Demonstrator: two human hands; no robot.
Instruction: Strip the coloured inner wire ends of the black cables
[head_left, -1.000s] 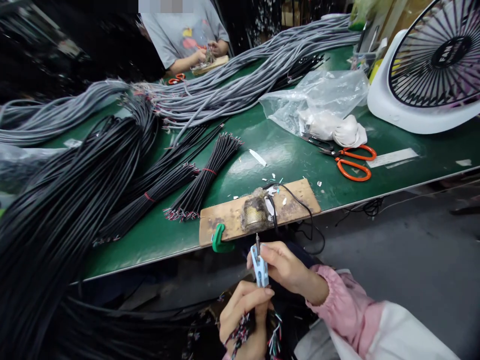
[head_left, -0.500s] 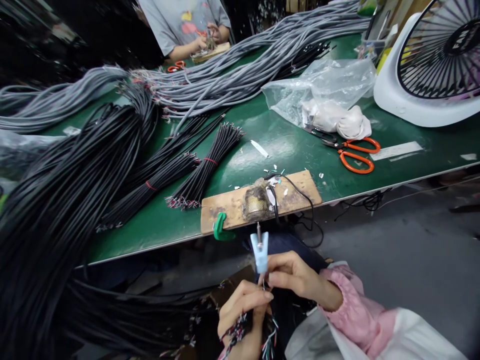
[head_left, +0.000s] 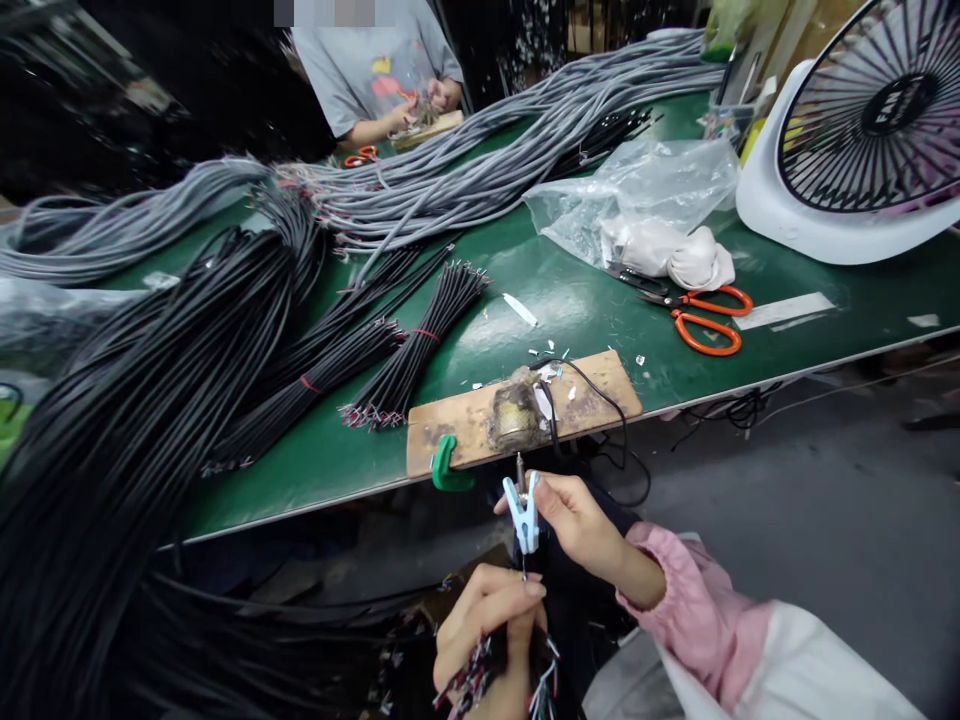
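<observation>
My right hand (head_left: 574, 520) pinches a light blue clip (head_left: 523, 512) just below the table edge, close to a thin metal tip (head_left: 518, 467) sticking out under a wooden board (head_left: 592, 395). My left hand (head_left: 487, 625) sits lower, closed round a bunch of cable ends (head_left: 480, 675) with coloured stripped wires; its thumb and forefinger pinch a fine wire that runs up to the clip. A brownish solder-stained lump (head_left: 515, 415) sits on the board, and a green clamp (head_left: 444, 465) fixes the board to the green table (head_left: 337, 470).
Big bundles of black cables (head_left: 150, 400) and grey cables (head_left: 465, 170) cover the left and back. Orange scissors (head_left: 701, 315), a plastic bag (head_left: 637, 200) and a white fan (head_left: 855, 130) lie to the right. Another person (head_left: 382, 70) works at the far end.
My right hand has lifted the blue clip back up toward the metal tip under the board. My left hand stays low with the cable ends.
</observation>
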